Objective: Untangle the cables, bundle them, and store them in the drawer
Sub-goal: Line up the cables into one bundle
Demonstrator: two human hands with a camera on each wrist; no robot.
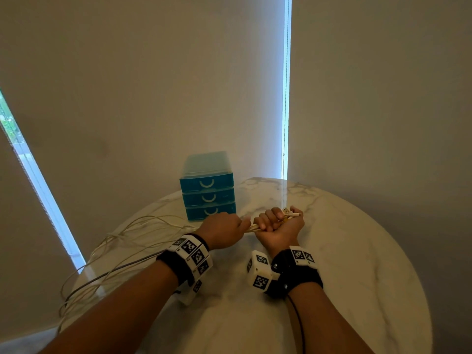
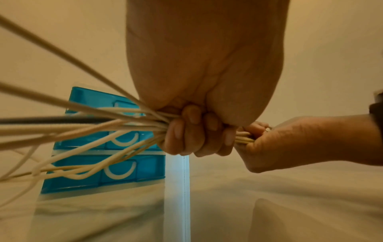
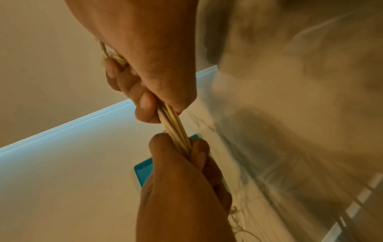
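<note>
Several white cables (image 1: 122,241) and a grey one lie gathered into one strand over a round marble table (image 1: 357,251). My left hand (image 1: 224,232) grips the bundle (image 2: 124,129) in a fist, and the loose lengths fan out to the left and hang off the table edge. Just to its right, my right hand (image 1: 278,223) grips the same bundle (image 3: 174,126), with the white plug ends (image 1: 290,213) sticking out of the top of the fist. A short taut stretch shows between the two fists. The blue three-drawer unit (image 1: 208,195) stands behind my left hand, all drawers closed.
The cable loops (image 1: 84,284) trail over the table's left edge toward the floor. A wall and a blind with a bright gap (image 1: 286,98) stand behind the table. The drawer unit (image 2: 103,163) sits close to the table's far edge.
</note>
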